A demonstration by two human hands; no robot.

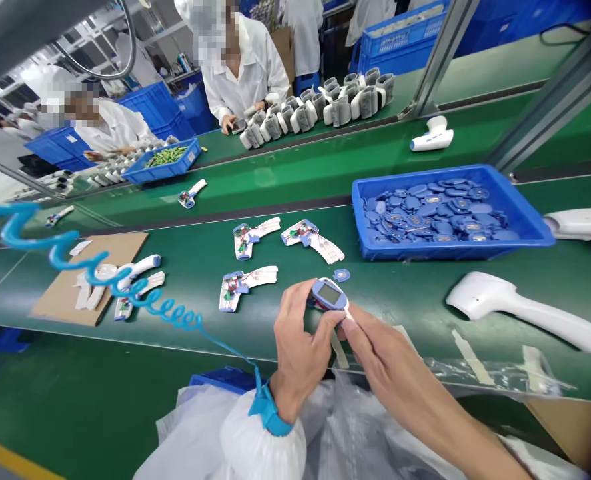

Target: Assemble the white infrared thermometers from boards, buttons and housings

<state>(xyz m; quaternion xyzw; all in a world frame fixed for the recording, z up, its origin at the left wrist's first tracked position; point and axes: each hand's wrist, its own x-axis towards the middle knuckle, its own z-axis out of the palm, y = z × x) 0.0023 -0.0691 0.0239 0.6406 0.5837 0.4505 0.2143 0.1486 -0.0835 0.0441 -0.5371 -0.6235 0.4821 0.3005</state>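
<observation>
Between my two hands is a handheld infrared thermometer with a blue panel and a small grey screen (329,293), its screen turned up towards me. My left hand (299,327) wraps its left side, thumb against the near edge. The fingers of my right hand (368,337) close on its near right end. A loose blue oval cover (342,275) lies just beyond. Open white thermometer halves with wires and boards lie further off: one upper right (312,240), one upper left (255,237), one nearer (248,285). A blue wrist strap (270,413) circles my left wrist.
A blue tray (445,252) of blue covers stands right, near white thermometer-shaped housings (525,310). A coiled blue cord (140,300) hangs across cardboard (65,293) at left. Across the green conveyor (295,177), co-workers in white (245,60) sit by rows of grey-white parts.
</observation>
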